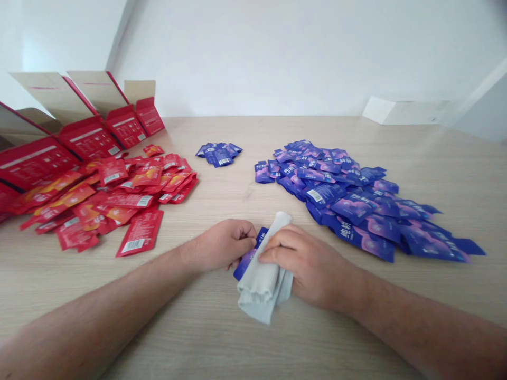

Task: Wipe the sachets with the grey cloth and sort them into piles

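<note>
In front of me, my right hand [312, 264] grips a folded white ribbed cloth [259, 279] and presses it against a blue-purple packet [242, 268]. My left hand [224, 244] pinches the left edge of that packet, fingers curled in. The cloth covers much of the packet's face, and its loose end hangs toward me. To the right of my hands lies a large heap of similar blue-purple packets [348, 203]. A small cluster of blue packets [218, 154] sits farther back, near the middle of the table.
At left, a spread of red and orange packets [138, 182] lies against several open red cardboard boxes [89, 138]. A white folded card piece [404, 111] rests at the back right. The light wood table [190, 327] meets a white wall [297, 58] behind.
</note>
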A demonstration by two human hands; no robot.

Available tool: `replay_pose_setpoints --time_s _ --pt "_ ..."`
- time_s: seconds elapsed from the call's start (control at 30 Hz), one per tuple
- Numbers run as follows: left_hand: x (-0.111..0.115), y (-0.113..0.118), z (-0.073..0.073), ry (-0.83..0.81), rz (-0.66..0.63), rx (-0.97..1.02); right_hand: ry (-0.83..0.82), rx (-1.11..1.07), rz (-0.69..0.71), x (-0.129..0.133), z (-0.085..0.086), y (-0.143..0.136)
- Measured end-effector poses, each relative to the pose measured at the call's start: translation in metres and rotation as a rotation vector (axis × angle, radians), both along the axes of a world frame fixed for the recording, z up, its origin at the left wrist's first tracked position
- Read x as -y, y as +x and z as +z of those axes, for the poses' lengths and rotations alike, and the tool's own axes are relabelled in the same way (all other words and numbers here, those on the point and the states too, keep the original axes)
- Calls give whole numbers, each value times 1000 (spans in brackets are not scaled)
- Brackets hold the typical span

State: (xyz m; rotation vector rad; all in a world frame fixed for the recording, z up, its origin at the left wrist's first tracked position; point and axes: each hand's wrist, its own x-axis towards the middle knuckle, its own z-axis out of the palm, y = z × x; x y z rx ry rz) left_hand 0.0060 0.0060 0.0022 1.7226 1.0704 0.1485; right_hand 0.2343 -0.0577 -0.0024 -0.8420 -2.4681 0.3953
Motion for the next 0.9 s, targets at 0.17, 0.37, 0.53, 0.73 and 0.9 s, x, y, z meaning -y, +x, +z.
replay_pose_setpoints --time_s 0.17,0.37,0.53,0.73,0.9 --pt "0 -1 1 6 -9 6 18 15 21 3 0 -2" --pt "0 -1 1 5 -3 14 16 22 2 4 1 -1" --pt "0 -1 2 29 -14 13 24 53 54 7 1 -2" --pt "-1 -1 1 36 -8 28 5 24 -14 4 1 -1" --pt "-1 0 2 35 -14 18 21 19 43 3 0 -1"
